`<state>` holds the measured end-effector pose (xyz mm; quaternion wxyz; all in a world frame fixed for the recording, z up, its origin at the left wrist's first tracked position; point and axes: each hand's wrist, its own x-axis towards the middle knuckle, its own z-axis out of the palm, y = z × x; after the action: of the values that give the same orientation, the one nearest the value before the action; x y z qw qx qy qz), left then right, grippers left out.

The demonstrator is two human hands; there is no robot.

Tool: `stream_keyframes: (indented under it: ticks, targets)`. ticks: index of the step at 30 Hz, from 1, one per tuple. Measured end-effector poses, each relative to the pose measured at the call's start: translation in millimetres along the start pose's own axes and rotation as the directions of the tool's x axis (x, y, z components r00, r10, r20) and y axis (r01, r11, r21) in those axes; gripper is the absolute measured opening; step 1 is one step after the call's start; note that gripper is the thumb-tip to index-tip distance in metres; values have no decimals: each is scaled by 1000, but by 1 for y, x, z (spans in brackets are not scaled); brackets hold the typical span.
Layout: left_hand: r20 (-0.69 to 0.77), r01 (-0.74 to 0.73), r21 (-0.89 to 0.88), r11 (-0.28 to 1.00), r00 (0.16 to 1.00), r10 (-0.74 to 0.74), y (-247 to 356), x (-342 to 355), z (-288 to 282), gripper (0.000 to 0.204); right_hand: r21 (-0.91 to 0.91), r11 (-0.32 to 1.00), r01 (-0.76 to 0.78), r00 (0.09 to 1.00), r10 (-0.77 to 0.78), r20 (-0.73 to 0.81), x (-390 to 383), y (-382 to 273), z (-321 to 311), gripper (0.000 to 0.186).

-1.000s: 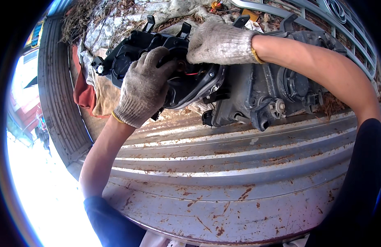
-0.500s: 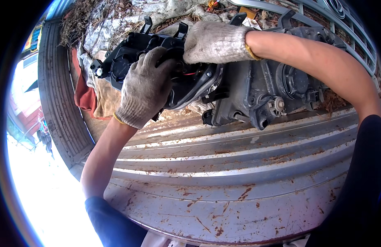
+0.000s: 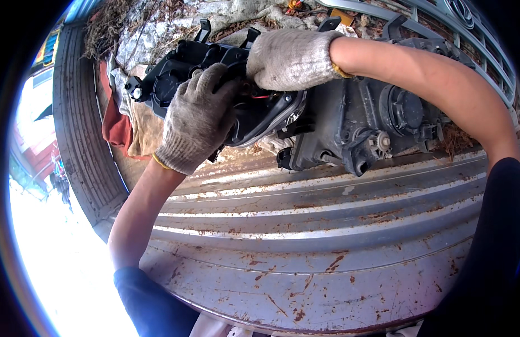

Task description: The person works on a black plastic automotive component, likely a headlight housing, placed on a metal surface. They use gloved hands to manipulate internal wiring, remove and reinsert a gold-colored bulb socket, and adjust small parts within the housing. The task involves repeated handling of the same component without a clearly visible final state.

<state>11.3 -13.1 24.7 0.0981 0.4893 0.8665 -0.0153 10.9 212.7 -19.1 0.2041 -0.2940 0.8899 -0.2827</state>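
A black headlamp housing (image 3: 169, 84) lies at the upper middle, with a red wire (image 3: 259, 96) showing in an opening at its back. My left hand (image 3: 197, 119), in a grey knitted glove, rests on the housing with curled fingers gripping it at that opening. My right hand (image 3: 288, 58), gloved the same way, is closed at the upper edge of the opening; its fingertips and whatever they hold are hidden. A second, dusty headlamp housing (image 3: 327, 129) lies to the right, under my right forearm.
A silver grille (image 3: 479, 42) lies at the upper right. Crumpled pale sheeting (image 3: 144, 31) and dry debris are behind the housings, with red cloth (image 3: 115, 126) at left. All rest on a rusty ridged metal truck bed (image 3: 310, 264) with a side wall (image 3: 83, 140). Bright ground shows beyond it.
My right hand has shifted slightly to the left over the headlamp opening. My left hand stays in much the same place.
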Motion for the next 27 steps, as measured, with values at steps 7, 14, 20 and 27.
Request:
stream_keyframes:
  ticks: [7,14,20,27]
  targets:
    - [-6,-22,28,999,1000,22,1,3,0,42,-180,983,39,999,-32,41,4,-7,2,25]
    - [1,-27,102,994,1000,27,8,1,0,49,-161,985,63,995,-50,87,3,-10,-3,24]
    - [-10,-23,146,989,1000,25,13,-1,0,52,-167,984,62,991,-40,129,5,-10,-4,24]
    - [-13,-7,26,1000,1000,7,11,2,-5,48,-169,982,81,990,-60,129,9,2,4,28]
